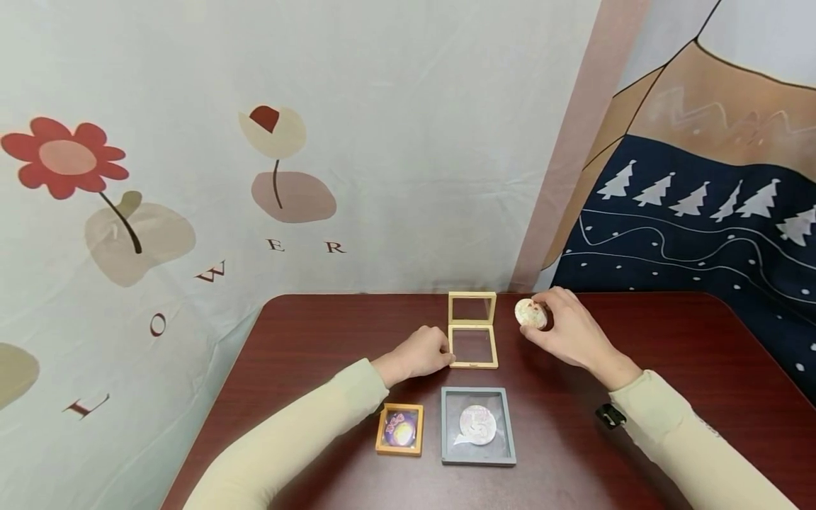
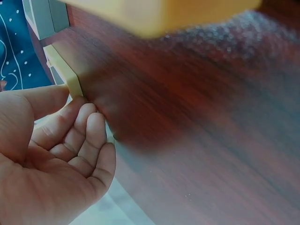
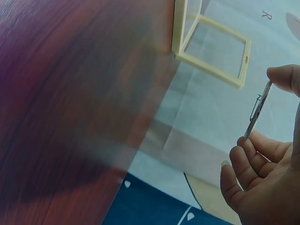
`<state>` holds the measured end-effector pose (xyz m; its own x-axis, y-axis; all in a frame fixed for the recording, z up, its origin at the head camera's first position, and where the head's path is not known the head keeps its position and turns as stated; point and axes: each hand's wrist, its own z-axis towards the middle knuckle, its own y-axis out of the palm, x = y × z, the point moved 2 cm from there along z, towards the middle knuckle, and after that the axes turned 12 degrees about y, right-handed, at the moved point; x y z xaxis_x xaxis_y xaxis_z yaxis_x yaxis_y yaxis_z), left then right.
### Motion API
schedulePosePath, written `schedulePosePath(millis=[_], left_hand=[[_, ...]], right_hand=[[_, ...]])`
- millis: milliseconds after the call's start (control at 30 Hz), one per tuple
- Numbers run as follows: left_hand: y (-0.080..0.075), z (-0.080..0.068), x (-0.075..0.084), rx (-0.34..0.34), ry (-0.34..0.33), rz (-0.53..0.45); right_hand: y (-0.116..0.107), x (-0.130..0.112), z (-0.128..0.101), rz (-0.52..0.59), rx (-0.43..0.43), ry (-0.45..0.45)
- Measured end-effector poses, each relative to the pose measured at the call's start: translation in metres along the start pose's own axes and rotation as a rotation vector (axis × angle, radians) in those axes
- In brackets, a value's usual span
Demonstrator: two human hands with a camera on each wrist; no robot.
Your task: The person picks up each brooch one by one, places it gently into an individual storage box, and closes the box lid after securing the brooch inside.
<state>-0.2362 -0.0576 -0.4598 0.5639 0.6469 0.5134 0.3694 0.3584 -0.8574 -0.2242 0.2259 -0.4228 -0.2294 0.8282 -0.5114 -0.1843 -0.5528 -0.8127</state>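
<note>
Right hand holds round badge beside open yellow frame case

Nearest on the dark red bench [image 1: 306,354]: small orange frame case [image 1: 400,430] with a purple-and-yellow item inside, closed, lying flat. Just right of it, larger grey frame case [image 1: 479,426], flat, closed, with a pale round badge inside. Two cases close together, not touching. Small black object [image 1: 610,415] at the right cuff, cannot tell what it is.

Mid bench: left hand [image 1: 417,353], cream sleeve, fingers curled, fingertips touching the left edge of the yellow frame case [image 1: 472,345]. Left wrist view shows thumb and curled fingers [image 2: 89,126] at the yellow rim; palm holds nothing. Grip there: loosely curled, touching the frame edge rather than clamping it.

Yellow frame case is open: base half flat on the bench, lid half standing upright at its far edge, clear film in both halves, nothing inside.

Right of the case: right hand [image 1: 569,329], lifted slightly, grip pinching a round badge [image 1: 530,314] by its edge between thumb and fingers. Badge is pale, with a pinkish print, just beside the upright lid, not touching it. Right wrist view shows the badge [image 3: 257,110] edge-on, with a pin on its back.

Far: flower-print cloth backdrop [image 1: 191,177] behind the bench, navy tree-print cloth [image 1: 688,227] at right.
</note>
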Motion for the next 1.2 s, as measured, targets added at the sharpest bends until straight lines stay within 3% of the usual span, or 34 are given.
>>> schedulePosePath(millis=[667,1200], left_hand=[[0.003,-0.004,0.006,-0.022,0.019,-0.009],[0.002,-0.003,0.008,-0.023,0.047,0.027]], right_hand=[[0.033,-0.032,-0.004,0.044,-0.08,-0.019],[0.058,-0.044,-0.008,0.048,-0.164,-0.041]])
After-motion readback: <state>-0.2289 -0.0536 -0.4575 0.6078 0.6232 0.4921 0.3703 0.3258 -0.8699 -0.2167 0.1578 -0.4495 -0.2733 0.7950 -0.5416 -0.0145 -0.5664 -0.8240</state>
